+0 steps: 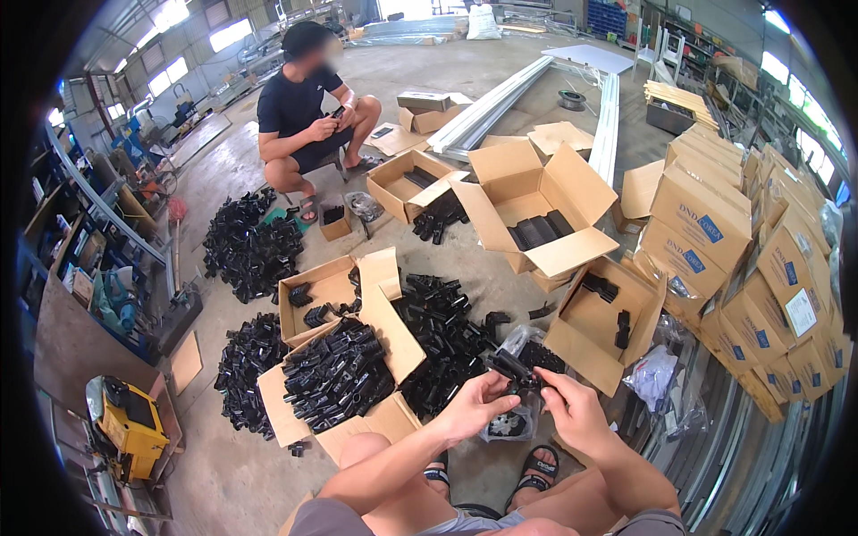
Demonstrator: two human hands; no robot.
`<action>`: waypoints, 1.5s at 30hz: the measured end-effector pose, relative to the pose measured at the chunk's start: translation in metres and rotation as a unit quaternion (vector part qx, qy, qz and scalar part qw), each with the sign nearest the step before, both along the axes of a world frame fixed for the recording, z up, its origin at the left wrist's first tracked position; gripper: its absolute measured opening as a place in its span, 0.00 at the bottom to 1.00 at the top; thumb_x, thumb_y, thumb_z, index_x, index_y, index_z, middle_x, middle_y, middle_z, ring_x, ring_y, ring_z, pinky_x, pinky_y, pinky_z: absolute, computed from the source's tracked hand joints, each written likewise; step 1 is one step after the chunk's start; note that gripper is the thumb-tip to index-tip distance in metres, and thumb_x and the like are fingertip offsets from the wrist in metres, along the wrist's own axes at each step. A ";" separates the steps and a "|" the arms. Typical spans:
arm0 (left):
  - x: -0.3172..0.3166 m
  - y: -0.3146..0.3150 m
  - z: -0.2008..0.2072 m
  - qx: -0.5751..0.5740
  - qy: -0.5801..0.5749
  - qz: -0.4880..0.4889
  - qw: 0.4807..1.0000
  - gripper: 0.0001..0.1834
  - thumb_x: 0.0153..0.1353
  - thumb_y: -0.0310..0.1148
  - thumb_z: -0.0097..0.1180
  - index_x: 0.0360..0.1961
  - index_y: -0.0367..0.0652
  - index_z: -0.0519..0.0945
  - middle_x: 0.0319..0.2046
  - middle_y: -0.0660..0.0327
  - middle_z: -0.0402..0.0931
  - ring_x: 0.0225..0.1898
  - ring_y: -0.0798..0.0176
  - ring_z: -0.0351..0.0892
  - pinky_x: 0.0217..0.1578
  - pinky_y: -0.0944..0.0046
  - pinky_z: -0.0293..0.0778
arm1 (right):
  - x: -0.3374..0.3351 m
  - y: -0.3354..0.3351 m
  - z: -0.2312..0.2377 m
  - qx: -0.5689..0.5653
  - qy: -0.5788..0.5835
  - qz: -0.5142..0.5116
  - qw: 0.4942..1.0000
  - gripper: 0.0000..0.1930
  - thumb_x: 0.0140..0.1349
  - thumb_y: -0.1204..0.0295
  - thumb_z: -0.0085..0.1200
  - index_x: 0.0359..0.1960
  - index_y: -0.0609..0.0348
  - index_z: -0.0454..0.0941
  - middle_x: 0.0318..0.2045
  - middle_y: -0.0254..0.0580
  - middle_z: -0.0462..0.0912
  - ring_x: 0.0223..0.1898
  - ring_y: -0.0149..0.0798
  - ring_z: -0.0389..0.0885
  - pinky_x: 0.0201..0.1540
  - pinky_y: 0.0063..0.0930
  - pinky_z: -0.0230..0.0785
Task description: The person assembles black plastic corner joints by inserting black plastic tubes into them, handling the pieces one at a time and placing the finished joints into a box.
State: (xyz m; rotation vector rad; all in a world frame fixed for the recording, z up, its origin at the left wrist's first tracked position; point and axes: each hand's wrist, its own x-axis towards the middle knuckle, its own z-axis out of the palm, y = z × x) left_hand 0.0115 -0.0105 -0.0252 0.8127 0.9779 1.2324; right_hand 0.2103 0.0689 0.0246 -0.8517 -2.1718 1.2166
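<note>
- Near the lower edge, two sandalled feet are resting on the concrete floor, below the person's hands.
- The left hand is pinching narrowly, its thumb and fingers holding the near side of a black part.
- The right hand is gripping the same part's right end between thumb and fingers; the part is sitting tilted between both hands, above the floor.
- Just below and behind the hands, a clear plastic bag is lying partly hidden, its contents hard to tell.
- To the left, an open carton is brimming with black pieces, its flaps spreading outward.
- Beyond the left hand, a loose heap of black pieces is spreading over the floor.
- Beyond the right hand, a tilted open box is holding a few black pieces.
- Farther off, a larger open box is holding dark pieces, while closed cartons are standing stacked at right.
- Beyond the far-left heap, a co-worker is crouching, both hands meeting around a small dark object.
- Behind, long pale profiles are lying on the floor.
</note>
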 end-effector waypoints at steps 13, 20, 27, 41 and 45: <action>0.004 -0.010 0.007 -0.025 0.054 -0.056 0.997 0.25 0.63 0.31 0.64 0.59 0.34 0.73 0.50 0.60 0.79 0.53 0.70 0.75 0.52 0.67 0.72 | 0.003 -0.005 0.005 0.031 0.039 0.035 0.998 0.18 0.61 0.73 0.61 0.54 0.60 0.78 0.36 0.46 0.81 0.35 0.42 0.81 0.39 0.29 0.72; 0.003 -0.014 0.003 0.066 0.214 0.110 0.968 0.63 0.47 0.42 0.78 0.73 0.31 0.45 0.69 0.44 0.53 0.67 0.50 0.63 0.65 0.56 0.63 | 0.003 -0.001 0.013 0.060 0.035 0.051 0.996 0.18 0.61 0.71 0.62 0.53 0.59 0.80 0.33 0.46 0.79 0.30 0.42 0.79 0.35 0.31 0.71; -0.023 -0.009 0.031 0.100 0.336 -0.109 0.930 0.36 0.57 0.39 0.69 0.64 0.36 0.70 0.52 0.51 0.81 0.53 0.62 0.79 0.54 0.60 0.74 | -0.006 0.003 0.001 0.042 -0.008 0.148 0.988 0.17 0.60 0.72 0.62 0.51 0.61 0.81 0.36 0.50 0.83 0.37 0.48 0.83 0.42 0.35 0.74; 0.023 -0.006 -0.010 -0.087 0.053 -0.056 0.993 0.17 0.76 0.34 0.42 0.51 0.31 0.76 0.40 0.59 0.81 0.37 0.69 0.81 0.37 0.69 0.81 | 0.005 0.011 -0.020 -0.445 0.077 -0.047 0.891 0.17 0.71 0.68 0.53 0.57 0.62 0.73 0.35 0.33 0.81 0.27 0.25 0.79 0.30 0.20 0.74; 0.019 -0.001 -0.007 -0.058 0.045 -0.027 0.997 0.16 0.76 0.33 0.42 0.51 0.31 0.76 0.41 0.59 0.80 0.37 0.69 0.81 0.36 0.69 0.83 | 0.009 0.015 -0.022 -0.402 0.109 -0.022 0.909 0.25 0.65 0.74 0.60 0.61 0.69 0.69 0.41 0.42 0.83 0.38 0.29 0.82 0.42 0.25 0.77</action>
